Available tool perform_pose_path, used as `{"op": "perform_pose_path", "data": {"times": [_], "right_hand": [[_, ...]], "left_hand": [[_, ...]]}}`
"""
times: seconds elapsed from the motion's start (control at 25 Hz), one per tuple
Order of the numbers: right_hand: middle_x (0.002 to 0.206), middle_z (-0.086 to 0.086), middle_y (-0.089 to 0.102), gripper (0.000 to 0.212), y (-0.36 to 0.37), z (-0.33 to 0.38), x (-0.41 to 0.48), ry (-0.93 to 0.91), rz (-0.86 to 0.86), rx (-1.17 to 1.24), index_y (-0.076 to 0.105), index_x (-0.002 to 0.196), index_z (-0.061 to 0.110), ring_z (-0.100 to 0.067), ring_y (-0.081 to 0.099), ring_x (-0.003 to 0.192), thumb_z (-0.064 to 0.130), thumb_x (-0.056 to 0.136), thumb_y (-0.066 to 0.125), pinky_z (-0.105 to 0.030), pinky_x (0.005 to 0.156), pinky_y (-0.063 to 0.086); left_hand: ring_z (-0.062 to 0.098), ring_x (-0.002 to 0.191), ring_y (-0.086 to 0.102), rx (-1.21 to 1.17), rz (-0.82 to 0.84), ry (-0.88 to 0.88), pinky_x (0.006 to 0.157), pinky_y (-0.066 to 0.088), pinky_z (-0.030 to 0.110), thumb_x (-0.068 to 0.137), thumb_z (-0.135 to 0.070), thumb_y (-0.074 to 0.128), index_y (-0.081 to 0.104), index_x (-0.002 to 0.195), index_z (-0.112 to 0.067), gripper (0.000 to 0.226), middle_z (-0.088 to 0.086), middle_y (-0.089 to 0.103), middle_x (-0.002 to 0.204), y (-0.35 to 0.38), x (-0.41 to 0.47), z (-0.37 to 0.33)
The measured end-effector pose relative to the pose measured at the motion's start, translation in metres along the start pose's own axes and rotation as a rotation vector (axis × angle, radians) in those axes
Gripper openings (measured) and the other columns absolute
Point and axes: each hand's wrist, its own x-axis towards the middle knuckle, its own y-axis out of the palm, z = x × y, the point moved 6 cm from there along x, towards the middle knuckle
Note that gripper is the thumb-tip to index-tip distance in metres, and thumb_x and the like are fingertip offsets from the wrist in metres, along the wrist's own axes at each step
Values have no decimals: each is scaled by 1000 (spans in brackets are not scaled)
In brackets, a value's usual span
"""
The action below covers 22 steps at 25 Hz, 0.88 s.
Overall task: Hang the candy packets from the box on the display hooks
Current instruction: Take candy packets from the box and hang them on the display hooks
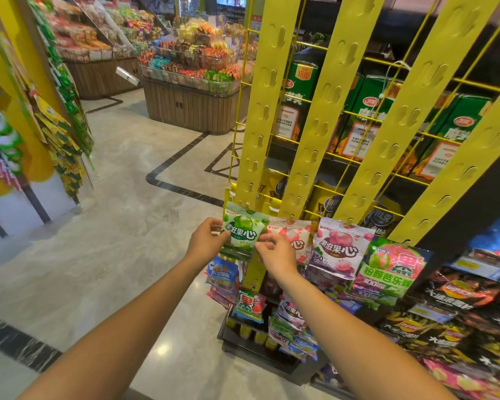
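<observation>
Head view, left hand: the left hand (207,241) is reaching in from the lower left of the frame and pinching the left edge of the green candy packet (241,229) between thumb and curled fingers.
Head view, right hand: the right hand (274,254) is gripping the same packet at its lower right corner, fingers bent.
Green candy packet: it is sitting just below centre frame, with its top edge at the foot of the leftmost yellow hook strip (260,111). It seems to be meeting a hook there, though the joint is too small to tell.
Neighbouring packets: a pink packet (296,235) is hanging just right of it, half hidden by the right hand. A purple packet (339,246) and a guava packet (393,267) are hanging further right.
Box: a dark box (243,342) is standing on the floor under the forearms, with loose packets (292,313) spilling over its rim.
In the way: the right wrist is covering the strip's lower end.
Behind the strips: green cartons (370,111) are showing through a yellow wire grid (272,33).
Upper centre: wooden snack bins (191,108) are standing across the aisle.
Lower right: dark crisp bags (459,298) are crowding a shelf.
</observation>
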Motion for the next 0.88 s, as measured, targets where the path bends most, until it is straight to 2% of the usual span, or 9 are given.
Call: {"op": "perform_pose_path", "data": {"times": [0.12,0.2,0.28,0.36,0.48,0.56,0.72,0.88], "right_hand": [[91,6,74,14,-10,2,-8,-18,3,22,67,107,26,-19,73,88,26,94,72,-42,84,62],[97,6,74,15,-20,5,-15,-50,-3,-19,69,109,24,-17,71,90,27,95,72,-33,80,59],[107,7,71,20,-36,7,-26,-114,-8,-67,69,115,21,-10,67,95,26,96,70,-29,84,57],[115,8,68,25,-51,7,-37,-197,2,-131,68,122,21,-6,66,99,28,98,68,-31,90,58],[127,7,61,32,-87,4,-58,-312,-52,-346,62,130,25,-12,61,113,36,99,63,-37,92,56],[134,6,56,34,-115,-1,-73,-375,-103,-475,60,132,26,-15,52,125,36,100,62,-37,98,51],[152,3,45,42,-177,-21,-112,-398,-197,-632,56,138,26,-20,36,145,27,97,64,-43,118,39],[161,1,36,49,-252,-61,-164,-336,-264,-694,51,146,24,-22,27,152,29,98,61,-45,121,35]], "left_hand": [[24,122,61,133,-1,69,97,54,43,95,-32,74,54,139,-21,50,4,60,141,-2,-13,-6],[25,131,56,280,-33,154,99,52,44,95,-36,73,47,147,-22,60,4,54,148,-2,-22,-13],[26,136,51,414,-63,249,102,50,45,94,-38,73,43,151,-23,66,4,49,152,2,-34,-24],[27,143,43,562,-95,342,108,47,47,93,-41,74,38,154,-23,74,4,43,157,9,-48,-35],[30,155,28,752,-135,463,119,38,50,93,-49,71,30,161,-24,83,7,31,167,30,-73,-57],[30,159,21,824,-146,540,123,30,49,94,-52,69,27,162,-25,84,7,26,170,51,-93,-74],[30,158,20,898,-122,708,125,24,48,94,-56,67,27,162,-25,85,7,27,170,98,-135,-106],[32,159,17,904,-35,817,128,24,52,95,-54,65,28,163,-22,83,11,24,171,160,-192,-136]]}}
